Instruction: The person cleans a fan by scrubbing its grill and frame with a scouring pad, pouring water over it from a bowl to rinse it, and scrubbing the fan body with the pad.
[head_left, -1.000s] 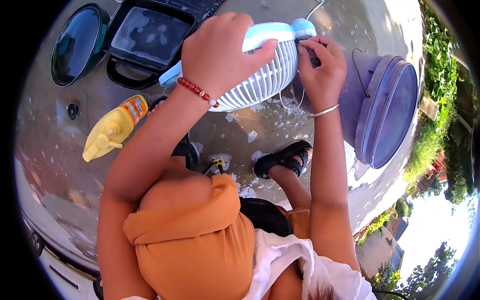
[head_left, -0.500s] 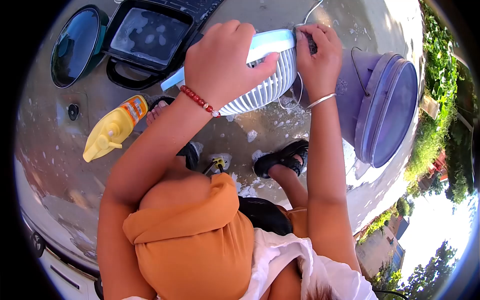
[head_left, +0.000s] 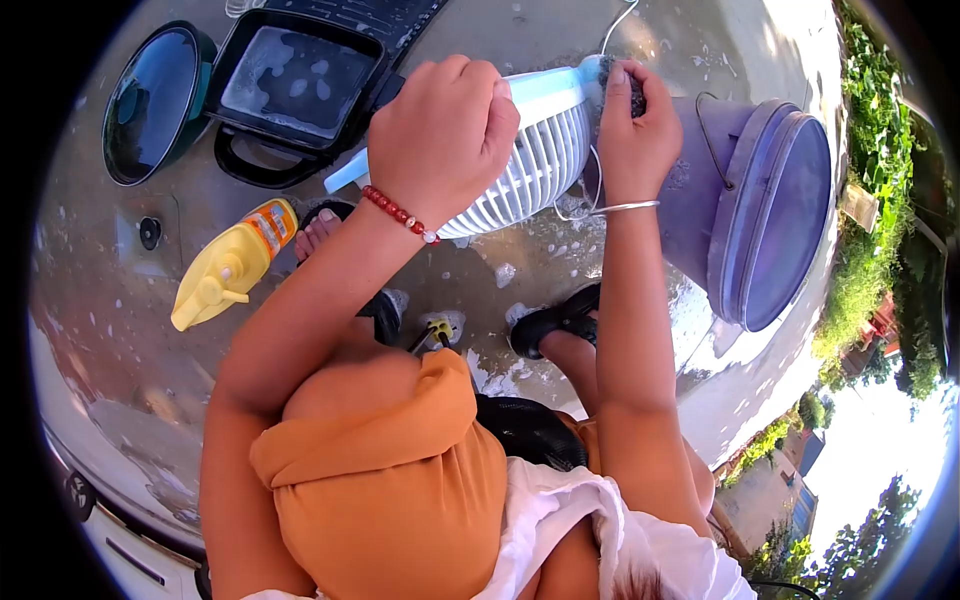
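A blue and white basket-like object with white slats (head_left: 540, 165) is tilted in front of me, above the wet ground. My left hand (head_left: 440, 130), with a red bead bracelet at the wrist, is closed on its blue rim. At its right end, my right hand (head_left: 640, 125) pinches a dark grey scrubber (head_left: 637, 98) against the blue part. What the fingertips of my left hand do behind the rim is hidden. A thin white cord (head_left: 612, 30) runs beside the slatted object.
A purple lidded bucket (head_left: 690, 230) stands at the right. At the upper left are a black pan with soapy water (head_left: 300, 85) and a round green-rimmed lid or pan (head_left: 150, 105). A yellow bottle (head_left: 225, 262) lies on the wet concrete (head_left: 450, 285) near my feet.
My left thumb has drawn in toward the fingers. My right hand and the scrubber have shifted slightly down and right around the slatted object's end, and the view has tilted a little.
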